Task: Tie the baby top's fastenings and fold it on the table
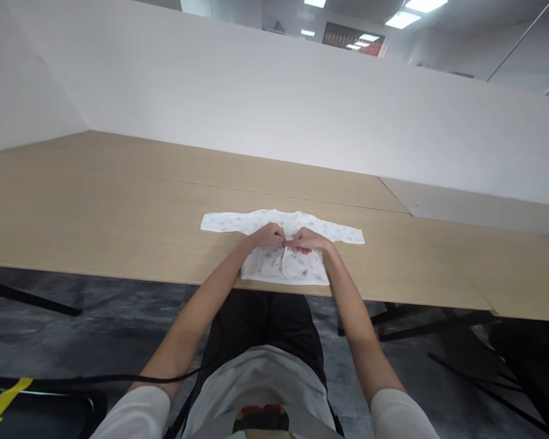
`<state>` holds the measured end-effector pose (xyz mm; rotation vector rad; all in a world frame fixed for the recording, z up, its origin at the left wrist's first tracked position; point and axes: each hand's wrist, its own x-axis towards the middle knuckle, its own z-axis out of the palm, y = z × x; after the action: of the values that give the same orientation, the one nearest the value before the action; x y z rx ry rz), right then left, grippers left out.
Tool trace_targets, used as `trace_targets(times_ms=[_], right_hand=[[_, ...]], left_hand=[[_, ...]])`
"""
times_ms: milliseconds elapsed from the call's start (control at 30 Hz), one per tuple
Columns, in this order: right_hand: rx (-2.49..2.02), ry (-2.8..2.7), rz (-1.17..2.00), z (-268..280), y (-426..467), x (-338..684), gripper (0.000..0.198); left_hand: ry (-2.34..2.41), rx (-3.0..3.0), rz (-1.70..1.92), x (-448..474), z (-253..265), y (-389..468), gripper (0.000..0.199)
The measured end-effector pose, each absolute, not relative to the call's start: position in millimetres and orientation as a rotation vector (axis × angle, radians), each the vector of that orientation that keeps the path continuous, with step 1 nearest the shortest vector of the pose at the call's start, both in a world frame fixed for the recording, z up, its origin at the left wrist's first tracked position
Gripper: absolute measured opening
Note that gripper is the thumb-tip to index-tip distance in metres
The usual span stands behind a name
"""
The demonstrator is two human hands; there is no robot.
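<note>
A small white long-sleeved baby shirt (304, 268) with a scattered print lies spread on the table, both sleeves stretched out sideways and its neckline away from me. Its front opening runs down the middle, with a curved overlapping edge near the hem. My left hand (268, 234) and my right hand (308, 238) meet over the middle of the chest. Fingers of both are closed in a pinch on the shirt's front edge, fingertips almost touching. Whatever small fastening may sit between the fingertips is hidden.
The wooden table (119, 207) stretches to both sides, its front edge just below the shirt's hem. A white partition (238, 91) rises behind it. A black chair (41, 408) with a yellow strip (2, 405) stands at lower left, and a dark cable (119, 379) crosses my left arm.
</note>
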<state>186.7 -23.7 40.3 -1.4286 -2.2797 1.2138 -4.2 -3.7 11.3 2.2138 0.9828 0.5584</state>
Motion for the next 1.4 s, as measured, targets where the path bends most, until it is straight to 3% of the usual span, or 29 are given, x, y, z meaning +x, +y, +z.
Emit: trace_targets(times_ms=[300, 567, 1400], right_hand=[[-1.373, -2.417, 1.341, 36.9, -17.2, 192.8, 0.03], [-1.377, -2.217, 1.517, 47.6, -18.8, 208.7, 0.016], [-1.26, -1.926, 1.78, 40.4, -17.2, 201.5, 0.028]], left_hand=[[0.869, 2.206, 0.54, -2.4, 8.4, -13.3, 0.022], [0.76, 2.205, 0.485, -4.8, 9.6, -8.7, 0.02], [0.813, 1.945, 0.576, -6.8, 11.2, -8.9, 0.028]])
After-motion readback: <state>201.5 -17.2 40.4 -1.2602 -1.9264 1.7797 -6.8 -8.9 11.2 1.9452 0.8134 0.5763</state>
